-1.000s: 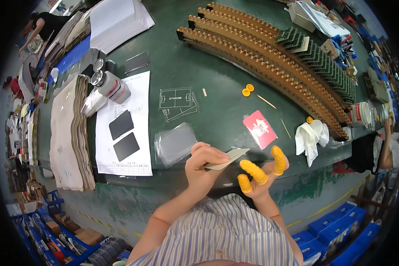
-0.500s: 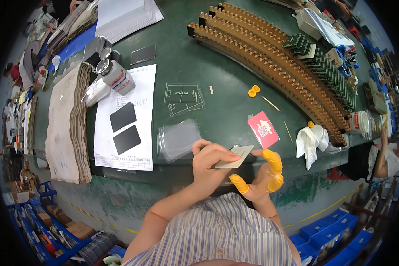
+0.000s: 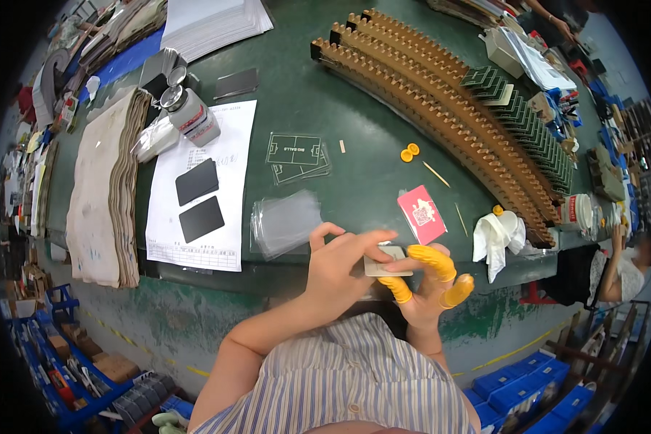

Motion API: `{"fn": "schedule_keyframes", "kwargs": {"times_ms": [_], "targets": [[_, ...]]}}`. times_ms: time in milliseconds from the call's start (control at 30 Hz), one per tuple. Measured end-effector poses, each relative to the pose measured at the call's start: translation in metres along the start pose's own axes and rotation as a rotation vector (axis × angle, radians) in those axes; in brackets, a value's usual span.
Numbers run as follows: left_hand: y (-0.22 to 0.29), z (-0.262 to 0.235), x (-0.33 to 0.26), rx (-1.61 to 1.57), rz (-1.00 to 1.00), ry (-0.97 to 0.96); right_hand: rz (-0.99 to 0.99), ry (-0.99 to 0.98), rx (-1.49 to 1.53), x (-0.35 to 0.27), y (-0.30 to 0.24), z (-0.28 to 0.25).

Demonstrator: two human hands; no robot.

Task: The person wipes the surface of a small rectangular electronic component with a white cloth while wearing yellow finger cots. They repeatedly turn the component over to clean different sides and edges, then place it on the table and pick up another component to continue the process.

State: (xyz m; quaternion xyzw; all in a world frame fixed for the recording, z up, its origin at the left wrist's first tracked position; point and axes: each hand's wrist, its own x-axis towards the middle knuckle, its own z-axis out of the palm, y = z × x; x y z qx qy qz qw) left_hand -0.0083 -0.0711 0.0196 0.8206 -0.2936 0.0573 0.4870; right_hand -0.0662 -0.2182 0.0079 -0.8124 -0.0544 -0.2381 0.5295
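Close to the table's near edge, a small pale card (image 3: 374,269) is held nearly flat between both of my hands. My left hand (image 3: 334,273) pinches its left side between thumb and fingers. Yellow finger cots cover several fingertips of my right hand (image 3: 428,288), which grips the card's right side, a bare fingertip lying over its face. Beyond the hands lies a pink-red card pack (image 3: 422,215) with a printed square code. Left of it is a stack of clear film sleeves (image 3: 286,224), and further off lie dark green cards with white line patterns (image 3: 294,150).
Long notched wooden racks (image 3: 427,108) run along the right, partly filled with green cards (image 3: 539,137). A white cloth (image 3: 495,242), yellow finger cots (image 3: 406,153) and toothpicks (image 3: 436,173) lie nearby. On the left are black cards (image 3: 201,218), a printed sheet (image 3: 228,166), a dispenser bottle (image 3: 194,119) and stacked brown sheets (image 3: 98,195).
My right hand has moved left onto the card, its fingers closing over the right side. The card has tipped flatter. The whole view has shifted slightly.
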Motion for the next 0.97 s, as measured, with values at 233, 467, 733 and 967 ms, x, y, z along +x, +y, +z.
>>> {"fn": "schedule_keyframes", "kwargs": {"times_ms": [233,467,733,967], "targets": [[-0.004,0.009,-0.008,-0.897,-0.453,-0.061,-0.093,0.279,0.239,-0.006,0.012,0.007],[0.006,0.004,-0.008,-1.097,-0.692,-0.069,0.094,0.364,0.354,-0.01,0.017,0.01],[0.007,0.01,-0.01,-1.061,-0.735,-0.016,0.033,0.442,0.118,-0.002,0.023,-0.016],[-0.005,-0.007,-0.007,-0.856,-0.63,-0.122,0.333,0.231,-1.336,0.022,0.028,-0.107]]}}
